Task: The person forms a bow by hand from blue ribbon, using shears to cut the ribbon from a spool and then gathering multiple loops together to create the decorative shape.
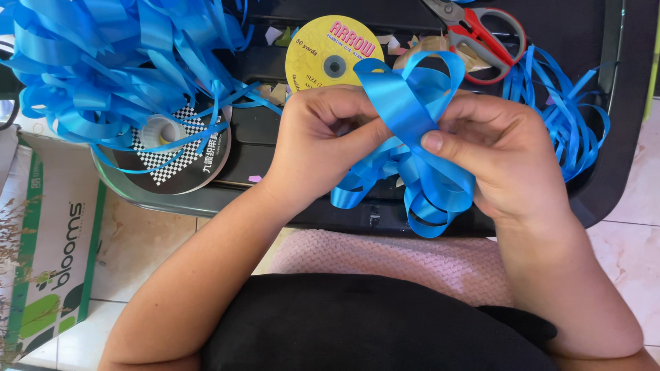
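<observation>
A blue ribbon bow [419,144] made of several loops is held up between both hands over a black table [605,185]. My left hand [323,137] pinches its middle from the left, fingers curled in. From the right, my right hand [502,154] grips it, thumb pressed on the centre band. Loops stick up above the hands and hang below them.
A yellow ribbon spool [335,51] lies behind the hands, red-handled scissors [485,34] at the back right. Loose blue ribbon [567,117] lies at right, a heap of blue bows [117,62] at left over a black spool [172,151]. A green-and-white carton [55,247] stands on the tiled floor.
</observation>
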